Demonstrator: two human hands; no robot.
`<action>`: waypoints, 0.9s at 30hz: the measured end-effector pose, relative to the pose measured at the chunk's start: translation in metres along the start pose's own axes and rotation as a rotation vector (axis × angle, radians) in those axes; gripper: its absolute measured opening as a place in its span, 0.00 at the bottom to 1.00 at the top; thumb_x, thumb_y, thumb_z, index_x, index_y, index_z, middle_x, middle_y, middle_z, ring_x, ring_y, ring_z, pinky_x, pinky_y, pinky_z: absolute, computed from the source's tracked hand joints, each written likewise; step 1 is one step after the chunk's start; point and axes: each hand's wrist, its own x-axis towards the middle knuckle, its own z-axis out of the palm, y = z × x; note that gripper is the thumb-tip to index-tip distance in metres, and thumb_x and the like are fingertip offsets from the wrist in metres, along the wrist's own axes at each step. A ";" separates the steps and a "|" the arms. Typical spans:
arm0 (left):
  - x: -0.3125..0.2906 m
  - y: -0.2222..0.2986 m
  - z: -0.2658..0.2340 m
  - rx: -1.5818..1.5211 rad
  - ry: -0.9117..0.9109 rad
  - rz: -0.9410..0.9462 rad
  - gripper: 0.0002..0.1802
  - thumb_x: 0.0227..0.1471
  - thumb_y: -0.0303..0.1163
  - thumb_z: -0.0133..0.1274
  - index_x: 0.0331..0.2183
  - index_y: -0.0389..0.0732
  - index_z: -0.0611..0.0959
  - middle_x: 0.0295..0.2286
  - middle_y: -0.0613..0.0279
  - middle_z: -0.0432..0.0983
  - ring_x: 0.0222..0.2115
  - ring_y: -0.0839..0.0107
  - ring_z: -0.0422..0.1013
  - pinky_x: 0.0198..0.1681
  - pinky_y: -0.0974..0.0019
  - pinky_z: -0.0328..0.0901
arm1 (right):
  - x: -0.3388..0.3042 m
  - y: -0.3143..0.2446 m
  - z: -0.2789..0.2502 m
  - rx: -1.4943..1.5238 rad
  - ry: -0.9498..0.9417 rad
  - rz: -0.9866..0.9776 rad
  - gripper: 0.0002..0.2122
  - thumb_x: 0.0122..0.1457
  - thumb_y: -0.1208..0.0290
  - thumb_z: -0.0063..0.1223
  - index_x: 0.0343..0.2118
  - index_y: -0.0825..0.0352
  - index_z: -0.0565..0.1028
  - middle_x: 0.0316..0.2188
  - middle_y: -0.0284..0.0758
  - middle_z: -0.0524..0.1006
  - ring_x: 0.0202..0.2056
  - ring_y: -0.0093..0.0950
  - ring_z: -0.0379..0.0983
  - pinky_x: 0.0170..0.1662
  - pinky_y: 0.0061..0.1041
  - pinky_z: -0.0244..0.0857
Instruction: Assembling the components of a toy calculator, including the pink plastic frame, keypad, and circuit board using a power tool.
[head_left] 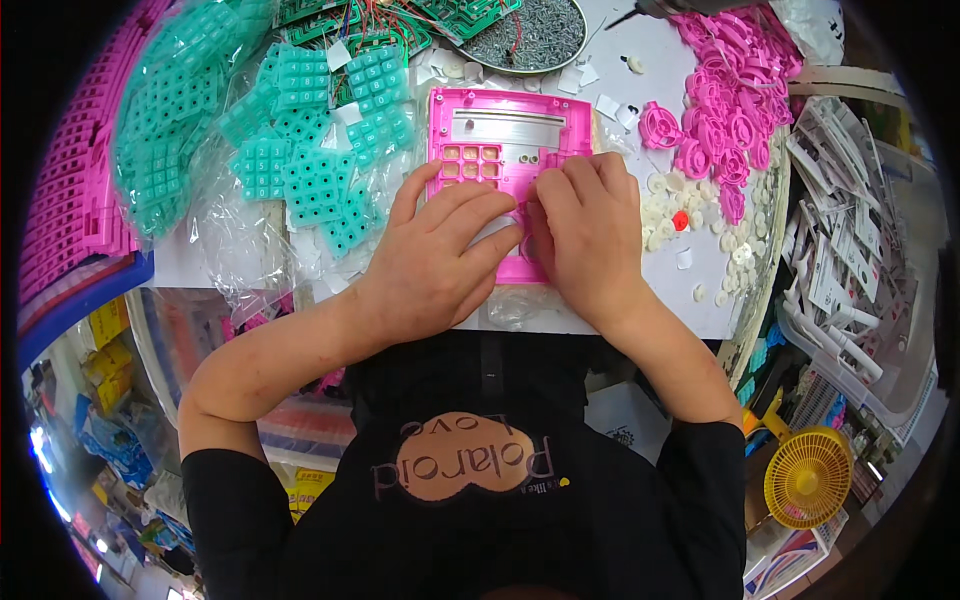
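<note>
A pink plastic casing [511,270] lies at the middle of the work table, with a grid of square holes and a long slot across its far part. My left hand [430,250] grips its left side, with the fingers reaching across to the middle. Over the casing's right side is my right hand [592,235], its fingers bent and pressed together. Their tips almost meet the left fingertips. Whatever the right fingers hold is hidden behind them.
Turquoise rubber keypads [315,185] lie in clear bags at left, beside stacked pink casings [75,150]. Green circuit boards [375,25] and a dish of screws [530,40] stand behind. Pink ring parts [725,90] and small white discs [665,205] cover the right.
</note>
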 end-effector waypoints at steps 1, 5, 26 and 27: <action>0.001 0.001 0.000 -0.002 -0.002 -0.001 0.21 0.45 0.27 0.60 0.45 0.43 0.82 0.47 0.56 0.73 0.51 0.57 0.70 0.64 0.40 0.51 | 0.000 0.000 0.000 -0.009 0.014 0.010 0.08 0.48 0.73 0.58 0.33 0.63 0.75 0.32 0.34 0.73 0.38 0.38 0.67 0.40 0.37 0.61; 0.008 -0.002 -0.009 -0.003 0.060 0.006 0.18 0.46 0.27 0.60 0.43 0.43 0.82 0.44 0.57 0.74 0.48 0.57 0.71 0.59 0.40 0.56 | 0.001 0.016 -0.026 0.187 0.188 -0.004 0.12 0.47 0.78 0.65 0.36 0.65 0.76 0.36 0.36 0.76 0.39 0.38 0.71 0.43 0.35 0.63; 0.192 -0.101 -0.013 0.492 -0.073 0.113 0.13 0.52 0.39 0.53 0.21 0.46 0.85 0.22 0.57 0.79 0.33 0.59 0.76 0.42 0.48 0.60 | 0.112 0.058 -0.088 1.205 0.457 0.079 0.14 0.57 0.74 0.59 0.44 0.75 0.73 0.25 0.36 0.75 0.27 0.25 0.74 0.34 0.25 0.67; 0.187 -0.086 -0.022 0.445 0.044 0.208 0.14 0.53 0.38 0.52 0.22 0.44 0.85 0.23 0.55 0.79 0.32 0.57 0.76 0.41 0.48 0.61 | 0.106 0.058 -0.093 1.229 0.399 0.090 0.13 0.59 0.73 0.55 0.45 0.73 0.72 0.26 0.36 0.75 0.28 0.26 0.74 0.36 0.27 0.68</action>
